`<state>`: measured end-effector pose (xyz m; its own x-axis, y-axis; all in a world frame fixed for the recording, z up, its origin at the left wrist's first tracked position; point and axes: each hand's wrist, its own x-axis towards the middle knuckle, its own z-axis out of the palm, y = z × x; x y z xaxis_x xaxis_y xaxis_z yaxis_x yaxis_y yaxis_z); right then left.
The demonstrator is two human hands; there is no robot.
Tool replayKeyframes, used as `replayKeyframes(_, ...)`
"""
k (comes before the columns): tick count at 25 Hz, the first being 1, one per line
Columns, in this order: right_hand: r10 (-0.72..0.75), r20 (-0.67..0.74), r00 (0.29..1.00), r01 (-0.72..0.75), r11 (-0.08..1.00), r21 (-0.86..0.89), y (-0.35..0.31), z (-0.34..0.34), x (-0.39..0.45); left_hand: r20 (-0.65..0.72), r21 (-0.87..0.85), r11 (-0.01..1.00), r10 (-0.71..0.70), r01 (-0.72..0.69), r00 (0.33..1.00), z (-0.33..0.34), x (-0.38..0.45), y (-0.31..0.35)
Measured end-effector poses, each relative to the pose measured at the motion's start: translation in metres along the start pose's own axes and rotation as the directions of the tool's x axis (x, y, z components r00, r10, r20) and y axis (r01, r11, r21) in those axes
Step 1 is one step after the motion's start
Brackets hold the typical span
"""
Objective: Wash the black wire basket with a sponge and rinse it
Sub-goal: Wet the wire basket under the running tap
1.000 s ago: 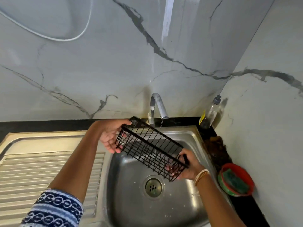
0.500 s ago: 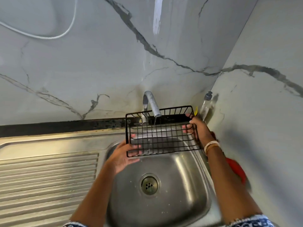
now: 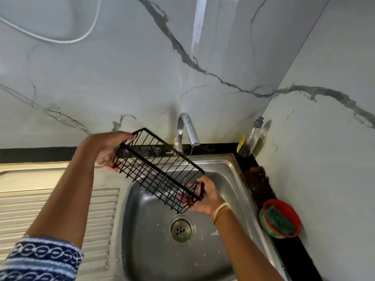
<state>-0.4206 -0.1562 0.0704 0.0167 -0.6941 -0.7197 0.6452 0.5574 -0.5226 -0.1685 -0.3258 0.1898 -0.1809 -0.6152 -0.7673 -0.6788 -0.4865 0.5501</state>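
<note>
Where it stood upright, basket (image 3: 160, 171) tilted

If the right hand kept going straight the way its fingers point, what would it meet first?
The right hand grips the black wire basket, its fingers pointing left. Beyond the basket, probably the sink wall; depth unclear.

A person holds a black wire basket (image 3: 160, 171) tilted over a steel sink (image 3: 229, 173), left hand (image 3: 108, 150) gripping its raised end, right hand (image 3: 205, 196) its lower end, as a thin stream falls from the tap (image 3: 187, 127) onto its wires; a green sponge (image 3: 281, 220) sits in a red bowl (image 3: 292, 211) on the table at right
</note>
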Motion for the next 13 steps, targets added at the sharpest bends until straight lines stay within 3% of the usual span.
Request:
replayKeyframes(2, 0.06, 0.024, 0.998, -0.054, 0.976, -0.211, -0.012, -0.015, -0.025, 0.166, 0.065, 0.992, -0.115, 0.106, 0.979, 0.002, 0.004, -0.008)
replayKeyframes(4, 0.059, -0.031, 0.998, -0.067, 0.912, -0.404, -0.029, -0.025, -0.054, 0.342, 0.071, 0.992, -0.12, 0.102, 0.932, 0.017, 0.015, -0.027)
replayKeyframes(7, -0.165, -0.244, 0.956, -0.025, 0.78, -0.625, -0.049, -0.039, -0.08, 0.543, -0.09, 0.996, 0.023, 0.03, 0.839, 0.061, 0.04, -0.068)
replayKeyframes(10, -0.477, -0.252, 0.842, 0.141, 0.646, -0.75, -0.074, -0.042, -0.078, 0.49, -0.396, 0.918, 0.24, -0.031, 0.838, 0.113, 0.058, -0.093)
replayKeyframes(13, -0.618, -0.207, 0.759, 0.399, 0.692, -0.602, -0.102, -0.041, -0.058, 0.279, -0.586, 0.795, 0.381, -0.158, 0.881, 0.145, 0.056, -0.09)
